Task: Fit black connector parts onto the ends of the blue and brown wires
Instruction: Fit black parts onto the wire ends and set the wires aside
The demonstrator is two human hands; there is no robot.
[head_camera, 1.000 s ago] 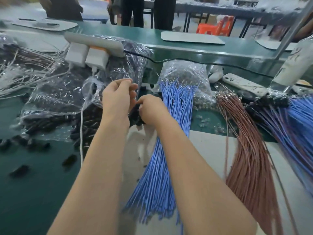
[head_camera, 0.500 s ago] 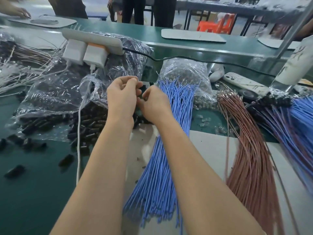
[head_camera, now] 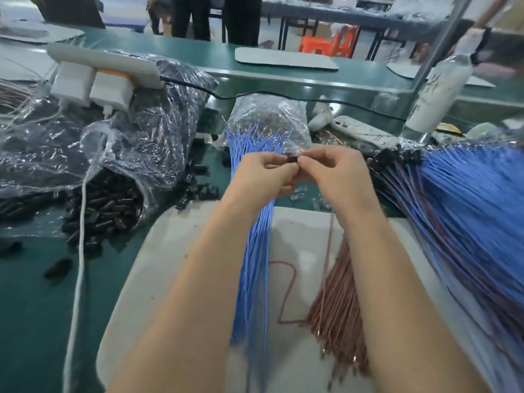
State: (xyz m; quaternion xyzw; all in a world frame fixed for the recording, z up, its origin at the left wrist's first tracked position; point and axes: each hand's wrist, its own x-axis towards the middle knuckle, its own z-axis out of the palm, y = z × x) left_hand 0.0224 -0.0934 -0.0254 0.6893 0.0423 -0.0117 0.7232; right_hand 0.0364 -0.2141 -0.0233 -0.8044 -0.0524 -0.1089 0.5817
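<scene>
Pinching a small black connector part (head_camera: 292, 160) between thumb and forefinger tips, a worker's left hand (head_camera: 262, 177) and right hand (head_camera: 338, 177) are meeting just above the middle of a green workbench (head_camera: 34, 307). Both hands are closing narrowly on the part, with the other fingers curling in underneath. Whether a wire end is sitting inside the part cannot be told.

A single brown wire (head_camera: 329, 239) is hanging at six o'clock from under the right hand, down toward a pale mat (head_camera: 175, 265). The blue wires (head_camera: 252, 265) are lying in one long bundle beneath the hands, running from twelve to six o'clock, with their far ends resting against a clear bag (head_camera: 266, 114). The brown wires (head_camera: 337, 313) are fanning across the mat at five o'clock.

At nine o'clock, loose black connectors (head_camera: 102, 211) are spilling from a plastic sack (head_camera: 136, 148). At three o'clock, a heap of fitted wires (head_camera: 467, 211) with black ends is spreading over the bench edge.
</scene>
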